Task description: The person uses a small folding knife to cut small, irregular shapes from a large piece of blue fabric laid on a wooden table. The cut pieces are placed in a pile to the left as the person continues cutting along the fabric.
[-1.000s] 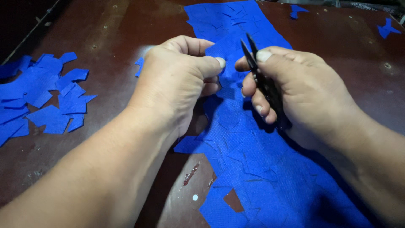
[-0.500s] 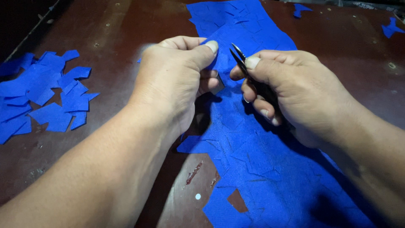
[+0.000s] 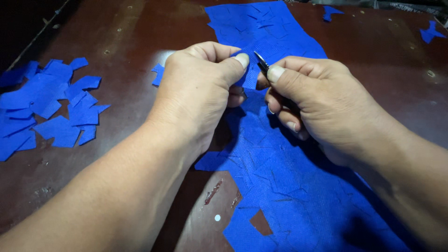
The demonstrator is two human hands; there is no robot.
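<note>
A long strip of blue fabric (image 3: 289, 186) lies on the dark brown table (image 3: 121, 42), cut into many pieces along its length. My left hand (image 3: 200, 88) pinches a bit of this fabric between thumb and fingers. My right hand (image 3: 317, 102) grips small black thread snips (image 3: 262, 63), blades pointing up and left, just beside my left thumb. The blades look nearly closed at the pinched fabric.
A heap of several cut blue fabric pieces (image 3: 46, 107) lies at the left. One small blue scrap (image 3: 158, 73) sits near my left hand. More scraps (image 3: 429, 31) lie at the far right. A white dot (image 3: 217, 217) marks the table.
Both hands have shifted slightly up and closer together. The snips have tilted more toward my left thumb and their blades have come closer together.
</note>
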